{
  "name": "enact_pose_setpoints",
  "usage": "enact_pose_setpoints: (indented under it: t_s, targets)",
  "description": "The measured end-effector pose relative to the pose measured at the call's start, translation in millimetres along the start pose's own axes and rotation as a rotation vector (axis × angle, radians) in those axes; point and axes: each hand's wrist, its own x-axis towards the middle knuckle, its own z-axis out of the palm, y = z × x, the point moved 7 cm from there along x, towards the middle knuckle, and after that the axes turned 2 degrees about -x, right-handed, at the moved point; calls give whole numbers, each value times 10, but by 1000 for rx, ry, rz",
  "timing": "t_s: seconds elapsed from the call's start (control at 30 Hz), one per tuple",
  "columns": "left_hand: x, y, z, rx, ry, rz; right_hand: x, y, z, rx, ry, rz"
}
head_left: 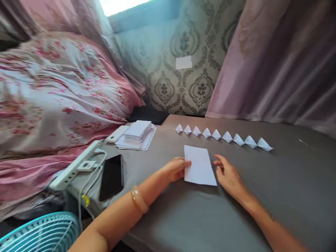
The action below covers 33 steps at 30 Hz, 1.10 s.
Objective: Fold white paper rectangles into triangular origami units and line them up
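A white rectangular sheet of paper (200,166) is in front of me above the grey table. My left hand (178,168) pinches its left edge, thumb on top and the fingers hidden underneath. To the right of the sheet, my right hand (226,172) holds nothing; its fingers are a little apart and curved toward the paper's right edge without visibly touching it. Beyond the sheet, several small folded white paper shapes (216,134) with pointed tops stand in a slanting row. A stack of white paper (138,134) lies at the left on the table.
A black smartphone (111,176) lies at the table's left side, near a white power strip (76,166) with plugged-in cables. A white box-like device (117,134) sits beside the paper stack. A blue fan (42,232) stands at lower left. Behind are floral bedding (60,87) and a curtain (262,70).
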Motion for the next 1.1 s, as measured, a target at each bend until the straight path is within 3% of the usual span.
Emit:
enact_pose_setpoints:
  t_s: [0.07, 0.13, 0.3, 0.37, 0.43, 0.5, 0.53, 0.6, 0.7, 0.77, 0.97, 1.1]
  targets:
    - [-23, 12, 16, -5, -20, -11, -116, -219, -13, -117, -54, -328]
    - [-42, 18, 34, -7, -34, -30, -224, -355, -14, -187, -108, -471]
    - [-67, 13, 93, 46, -79, -63, -281, -508, -44, -405, 4, -524]
    - [-65, 21, 57, 170, -94, -52, -281, -519, -12, -460, 12, -539]
    - [-64, 113, -91, 394, -2, 62, -288, -507, 43, -483, -34, -554]
    - [-138, 346, -275, 702, 209, 342, -296, -472, 82, -476, -87, -540]
    - [-206, 452, -285, 873, 248, 505, -300, -450, 92, -459, -110, -526]
    - [-299, 473, -175, 1136, 76, 673, -307, -406, 103, -407, -156, -487]
    - [-386, 360, -42, 1291, -185, 687, -309, -357, 98, -312, -208, -420]
    - [-402, 319, 7, 1313, -228, 672, -301, -339, 87, -247, -222, -362]
    - [-261, 323, 28, 1275, -60, 672, -227, -236, 40, -134, -134, -148]
    - [-151, 359, -36, 1224, 109, 573, -172, -114, 7, -172, -40, -28]
